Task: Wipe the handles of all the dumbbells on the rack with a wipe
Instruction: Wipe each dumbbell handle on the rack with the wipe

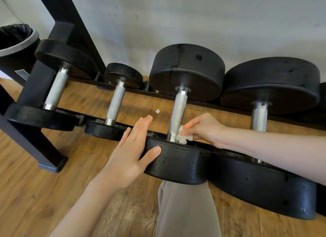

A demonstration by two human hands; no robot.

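Several black dumbbells with knurled silver handles lie across a low black rack (33, 88). My right hand (202, 129) pinches a crumpled white wipe (183, 136) against the lower end of the third dumbbell's handle (178, 113). My left hand (130, 152) rests with straight fingers on the near head (178, 164) of that same dumbbell, thumb on its front face. To the left lie a small dumbbell's handle (115, 104) and a larger one's handle (56, 90). To the right stands a heavy dumbbell's handle (259, 116), partly hidden behind my right forearm.
A black bin (14, 48) with a liner stands at the far left by the rack's upright post (74, 25). A small white scrap (157, 111) lies on the wooden floor under the rack. A white wall runs behind. My trouser leg (187, 210) shows below.
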